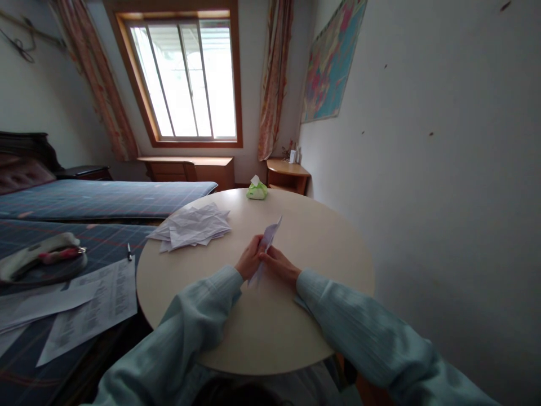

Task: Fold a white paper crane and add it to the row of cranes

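Note:
Both my hands meet over the middle of the round pale table [333, 231]. Between them is a folded sheet of paper [271, 230], its narrow pointed end sticking up and away from me. My left hand [250, 256] is closed on the paper's left side. From the other side my right hand [281, 264] grips it, thumb pressed near the lower part. Some of the fold is hidden behind my fingers. A heap of creased, folded white papers [196, 225] lies on the table to the left of my hands.
A green tissue pack [256, 189] stands at the table's far edge. Left of the table, a bed holds printed sheets [97, 299], a pen [129, 252] and a bag with a strap [46, 256]. A white wall [443, 197] rises on the right.

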Demonstrator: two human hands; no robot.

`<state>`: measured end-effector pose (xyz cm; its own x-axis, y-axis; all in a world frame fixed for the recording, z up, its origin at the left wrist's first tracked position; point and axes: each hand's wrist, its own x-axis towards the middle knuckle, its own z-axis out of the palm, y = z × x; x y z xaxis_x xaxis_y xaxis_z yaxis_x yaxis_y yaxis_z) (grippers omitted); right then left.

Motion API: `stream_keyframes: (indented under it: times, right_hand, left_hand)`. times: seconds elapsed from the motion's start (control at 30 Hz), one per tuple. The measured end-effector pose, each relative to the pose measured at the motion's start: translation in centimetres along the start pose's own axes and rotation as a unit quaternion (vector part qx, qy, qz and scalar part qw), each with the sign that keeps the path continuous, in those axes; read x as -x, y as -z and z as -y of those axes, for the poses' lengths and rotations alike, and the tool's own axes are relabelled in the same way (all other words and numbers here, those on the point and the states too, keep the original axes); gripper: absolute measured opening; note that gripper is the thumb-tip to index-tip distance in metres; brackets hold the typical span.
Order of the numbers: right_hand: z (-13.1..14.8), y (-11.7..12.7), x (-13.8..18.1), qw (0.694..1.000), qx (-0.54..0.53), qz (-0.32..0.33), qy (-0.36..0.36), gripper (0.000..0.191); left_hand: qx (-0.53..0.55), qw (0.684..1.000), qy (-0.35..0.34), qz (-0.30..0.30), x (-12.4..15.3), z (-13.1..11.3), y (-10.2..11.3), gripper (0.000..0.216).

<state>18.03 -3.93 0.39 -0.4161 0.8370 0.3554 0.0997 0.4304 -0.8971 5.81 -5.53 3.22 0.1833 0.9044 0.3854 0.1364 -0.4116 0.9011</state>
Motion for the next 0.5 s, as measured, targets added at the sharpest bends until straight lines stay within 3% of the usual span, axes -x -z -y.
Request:
stream_keyframes:
  times: [0.27, 0.5]
  right_hand:
    - [-0.7, -0.6, 0.3, 0.997, -0.079, 0.012, -0.001, 0.048]
    - [-0.4, -0.5, 0.7, 0.997, -0.056, 0.052, 0.01, 0.045]
  left_hand:
    - [-0.061, 0.998, -0.001, 0.03, 0.7, -1.2, -0.2, 0.02]
    - [-0.17, 0.981, -0.047, 0.085, 0.4, -0.4, 0.3, 0.023]
